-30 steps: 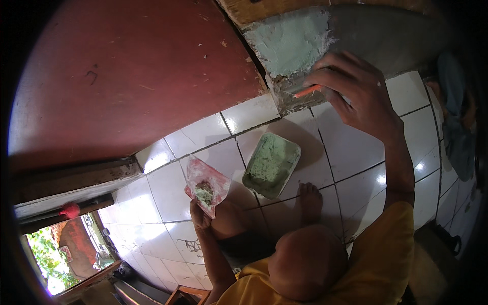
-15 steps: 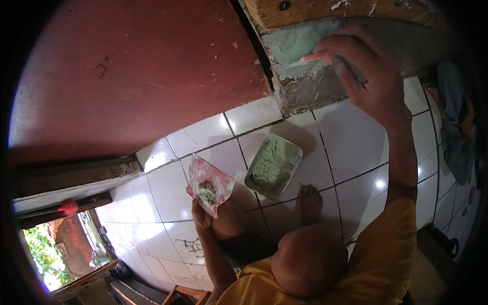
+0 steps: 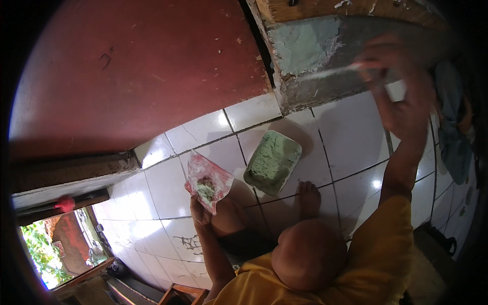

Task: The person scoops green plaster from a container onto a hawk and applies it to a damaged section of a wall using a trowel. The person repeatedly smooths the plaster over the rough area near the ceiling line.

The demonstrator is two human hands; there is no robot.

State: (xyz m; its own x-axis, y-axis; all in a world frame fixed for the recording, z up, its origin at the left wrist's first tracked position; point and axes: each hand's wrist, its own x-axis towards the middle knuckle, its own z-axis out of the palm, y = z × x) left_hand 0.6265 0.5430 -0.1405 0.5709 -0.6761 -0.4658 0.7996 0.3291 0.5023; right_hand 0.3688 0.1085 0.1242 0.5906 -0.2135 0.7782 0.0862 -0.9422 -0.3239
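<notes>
My left hand [image 3: 201, 213] grips the lower edge of a red-and-white flat piece [image 3: 218, 175], perhaps plastic, with a dab of greenish putty [image 3: 205, 190] on it. At the upper right, my right hand [image 3: 409, 99] is raised in front of the grey lower wall [image 3: 315, 94], smeared by motion. Its fingers pinch a thin reddish tool [image 3: 365, 65], too blurred to name. Left of that hand, a pale green putty patch [image 3: 305, 46] covers the wall's corner. On the floor between my hands sits a rectangular tub [image 3: 296, 161] of green putty [image 3: 268, 155].
A red door-like panel [image 3: 137, 66] fills the upper left. White tiles [image 3: 351, 124] cover the floor, and my bare foot [image 3: 309, 197] rests by the tub. Grey-blue cloth [image 3: 453, 132] hangs at the far right. A wooden beam [image 3: 345, 9] runs above the wall.
My right hand has swung right, away from the green patch at the wall's corner, with the tool still in its fingers. The left hand stays nearly in place with the flat piece.
</notes>
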